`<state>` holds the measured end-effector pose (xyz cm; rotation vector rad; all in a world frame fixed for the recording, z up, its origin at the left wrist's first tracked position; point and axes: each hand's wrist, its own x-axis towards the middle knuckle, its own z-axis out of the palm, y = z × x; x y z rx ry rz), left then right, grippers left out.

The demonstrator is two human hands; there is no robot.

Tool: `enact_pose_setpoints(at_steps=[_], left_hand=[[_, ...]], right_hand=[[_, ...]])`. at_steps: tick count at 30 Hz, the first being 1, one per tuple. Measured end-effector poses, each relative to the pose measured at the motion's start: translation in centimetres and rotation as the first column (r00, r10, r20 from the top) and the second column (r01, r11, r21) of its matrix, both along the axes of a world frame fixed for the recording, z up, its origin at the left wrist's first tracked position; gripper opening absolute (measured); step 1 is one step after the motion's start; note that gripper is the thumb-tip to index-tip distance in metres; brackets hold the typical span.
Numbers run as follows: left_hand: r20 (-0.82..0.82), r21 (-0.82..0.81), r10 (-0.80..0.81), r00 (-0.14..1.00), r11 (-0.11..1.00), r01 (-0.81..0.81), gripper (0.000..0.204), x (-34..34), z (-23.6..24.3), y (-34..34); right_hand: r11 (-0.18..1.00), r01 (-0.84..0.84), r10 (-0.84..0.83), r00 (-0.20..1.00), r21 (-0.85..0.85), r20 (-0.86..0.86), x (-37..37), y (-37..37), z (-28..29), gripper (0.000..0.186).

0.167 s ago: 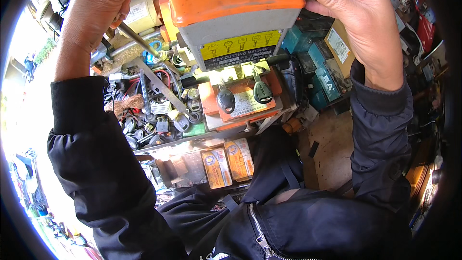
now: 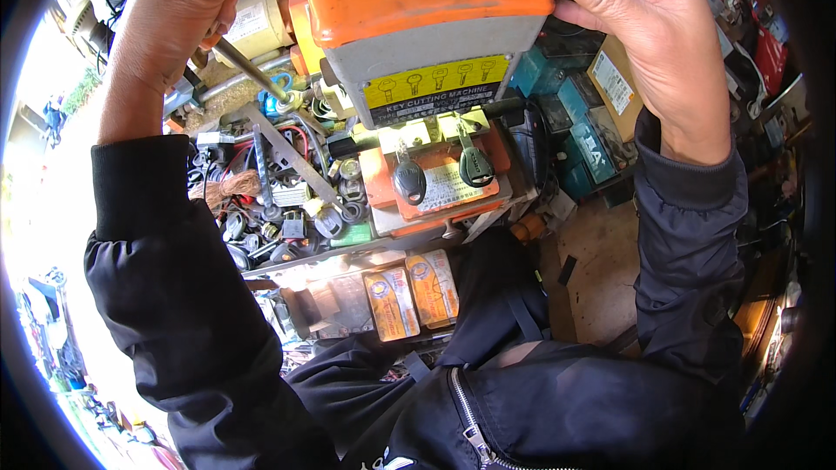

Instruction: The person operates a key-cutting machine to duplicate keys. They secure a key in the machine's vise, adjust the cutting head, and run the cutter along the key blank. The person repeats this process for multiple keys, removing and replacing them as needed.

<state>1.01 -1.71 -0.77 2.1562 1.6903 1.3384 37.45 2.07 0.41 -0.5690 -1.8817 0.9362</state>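
In front of me stands a key cutting machine (image 2: 418,61) with an orange top cover (image 2: 383,0) and a grey front. My right hand (image 2: 640,30) grips the cover's right edge, its thumb on top and its fingers curled beneath. My left hand (image 2: 187,17) is closed at the upper left, its thumb reaching toward the cover's left corner. What those fingers hold is hidden. A metal rod (image 2: 252,70) runs out below them. Two black-headed keys sit side by side in the machine's clamps, a left key (image 2: 409,181) and a right key (image 2: 476,165).
Loose keys, tools and small parts (image 2: 279,209) crowd the bench left of the machine. Two orange-and-white boxes (image 2: 434,287) lie at its near side. Teal cases (image 2: 583,122) and a brown carton (image 2: 612,87) are on the right. My knees are under the bench edge.
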Motion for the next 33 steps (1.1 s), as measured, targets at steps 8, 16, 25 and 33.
enact_pose_setpoints(at_steps=[8,16,25,33], left_hand=[[0.021,0.006,-0.045,0.999,0.999,0.045,0.053,-0.4,0.1,0.3],[0.019,0.162,-0.1,0.995,0.982,0.096,0.052,2.5,0.5,0.9],[0.132,0.005,-0.012,0.991,1.0,0.011,0.079,8.1,2.4,-1.6],[-0.055,0.101,0.154,0.987,0.984,-0.148,0.085,8.5,1.3,-2.3]], right_hand=[[0.993,-0.078,0.083,0.995,0.09,-0.057,-0.2,2.7,-1.5,0.025],[1.0,-0.001,0.001,1.0,-0.014,-0.005,0.3,0.2,-0.1,0.026],[0.999,-0.029,0.029,0.999,0.023,-0.022,-0.1,0.7,-0.2,0.027],[0.993,-0.086,0.092,0.993,0.082,-0.072,-0.4,2.1,-1.1,0.026]])
